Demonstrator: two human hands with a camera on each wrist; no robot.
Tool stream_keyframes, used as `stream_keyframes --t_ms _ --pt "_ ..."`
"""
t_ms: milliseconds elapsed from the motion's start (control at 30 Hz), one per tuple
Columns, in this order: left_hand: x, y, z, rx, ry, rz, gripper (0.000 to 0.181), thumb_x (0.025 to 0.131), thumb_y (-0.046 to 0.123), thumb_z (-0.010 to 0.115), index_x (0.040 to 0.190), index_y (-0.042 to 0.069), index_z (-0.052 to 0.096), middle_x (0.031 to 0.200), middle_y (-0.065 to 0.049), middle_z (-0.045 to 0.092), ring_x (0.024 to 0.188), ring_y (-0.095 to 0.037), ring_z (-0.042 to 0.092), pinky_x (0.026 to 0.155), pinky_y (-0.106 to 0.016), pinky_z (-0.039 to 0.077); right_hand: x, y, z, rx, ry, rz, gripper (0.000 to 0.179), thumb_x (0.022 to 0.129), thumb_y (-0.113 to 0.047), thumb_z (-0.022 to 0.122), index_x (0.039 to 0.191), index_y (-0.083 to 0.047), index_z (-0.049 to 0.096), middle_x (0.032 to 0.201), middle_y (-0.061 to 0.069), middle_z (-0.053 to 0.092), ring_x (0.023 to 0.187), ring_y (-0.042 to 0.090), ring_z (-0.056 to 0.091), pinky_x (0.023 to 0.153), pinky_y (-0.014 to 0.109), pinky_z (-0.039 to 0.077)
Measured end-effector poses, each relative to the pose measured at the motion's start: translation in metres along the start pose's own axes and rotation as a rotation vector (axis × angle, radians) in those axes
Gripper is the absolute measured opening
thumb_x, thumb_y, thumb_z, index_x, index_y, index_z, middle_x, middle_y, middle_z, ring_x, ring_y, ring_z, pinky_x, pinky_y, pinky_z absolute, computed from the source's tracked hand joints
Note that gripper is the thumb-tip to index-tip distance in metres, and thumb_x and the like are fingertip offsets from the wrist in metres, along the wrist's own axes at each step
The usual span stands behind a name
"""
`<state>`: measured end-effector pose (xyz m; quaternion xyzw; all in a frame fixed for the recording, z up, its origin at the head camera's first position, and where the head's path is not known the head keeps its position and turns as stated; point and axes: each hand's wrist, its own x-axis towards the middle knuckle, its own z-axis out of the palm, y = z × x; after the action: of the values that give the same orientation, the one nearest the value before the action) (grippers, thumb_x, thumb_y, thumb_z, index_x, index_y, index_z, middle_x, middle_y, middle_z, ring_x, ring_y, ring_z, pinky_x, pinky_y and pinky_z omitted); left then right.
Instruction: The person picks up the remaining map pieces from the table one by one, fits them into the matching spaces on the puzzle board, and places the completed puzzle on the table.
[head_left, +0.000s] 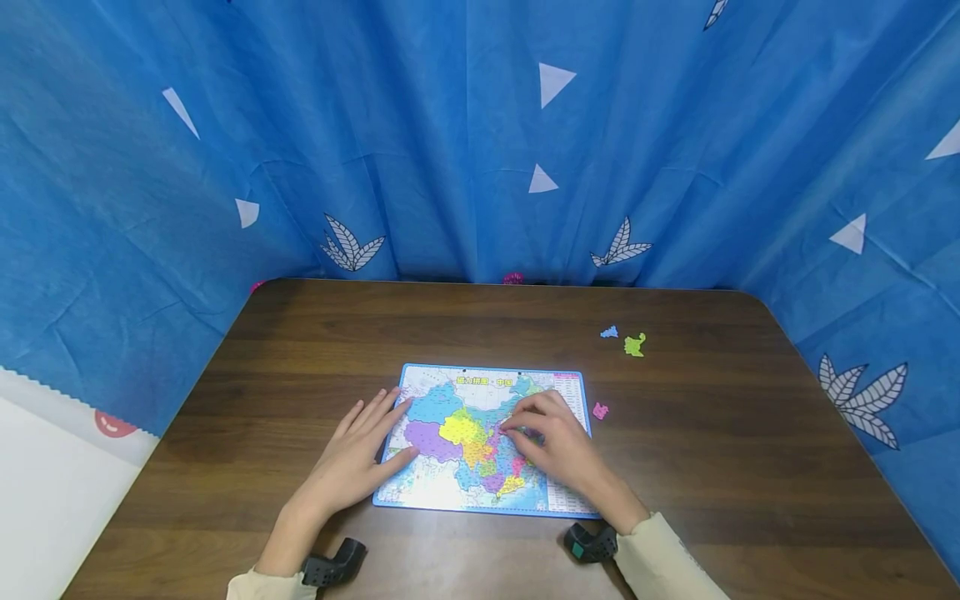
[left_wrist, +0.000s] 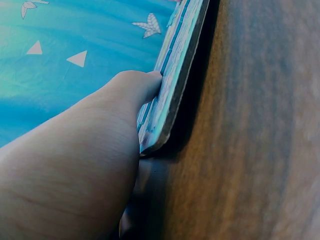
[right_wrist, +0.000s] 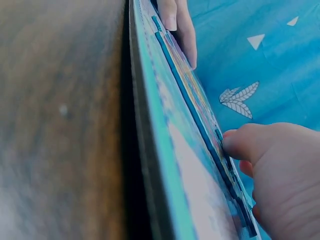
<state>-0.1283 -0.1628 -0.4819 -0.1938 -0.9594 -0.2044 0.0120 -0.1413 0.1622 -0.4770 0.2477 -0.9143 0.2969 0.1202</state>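
Note:
A map puzzle board with a blue rim and many coloured pieces lies flat on the wooden table. My left hand rests on its left side, fingers spread over the edge; in the left wrist view the thumb touches the board's face. My right hand is over the middle right of the map, thumb and forefinger pinched together on a small purplish puzzle piece, mostly covered by the fingertips. The right wrist view shows the right thumb down at the layer of pieces.
A pink piece lies just right of the board. Farther back on the right are a blue piece and a green piece. A blue curtain hangs behind the table.

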Motion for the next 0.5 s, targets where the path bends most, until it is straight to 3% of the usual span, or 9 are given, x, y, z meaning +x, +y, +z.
stream_keyframes --t_ms 200,500 --pt "0.0010 -0.0003 0.0004 0.008 0.005 0.004 0.077 0.086 0.065 0.052 0.150 0.025 0.035 0.160 0.001 0.025 0.149 -0.026 0.020 0.119 -0.053 0.009 -0.0001 0.0019 -0.0002 -0.022 0.003 -0.018 0.016 0.083 -0.017 0.074 0.092 -0.030 0.076 0.103 -0.018 0.063 0.104 0.003 0.046 0.082 0.026 0.048" --pt "-0.0002 0.0006 0.0000 -0.005 -0.004 0.000 0.076 0.088 0.066 0.050 0.150 0.026 0.035 0.160 0.001 0.024 0.149 -0.025 0.018 0.119 -0.054 0.009 0.0010 0.0002 -0.0014 -0.042 -0.021 -0.044 0.019 0.081 -0.019 0.078 0.096 -0.031 0.077 0.104 -0.018 0.063 0.105 0.002 0.046 0.083 0.024 0.048"
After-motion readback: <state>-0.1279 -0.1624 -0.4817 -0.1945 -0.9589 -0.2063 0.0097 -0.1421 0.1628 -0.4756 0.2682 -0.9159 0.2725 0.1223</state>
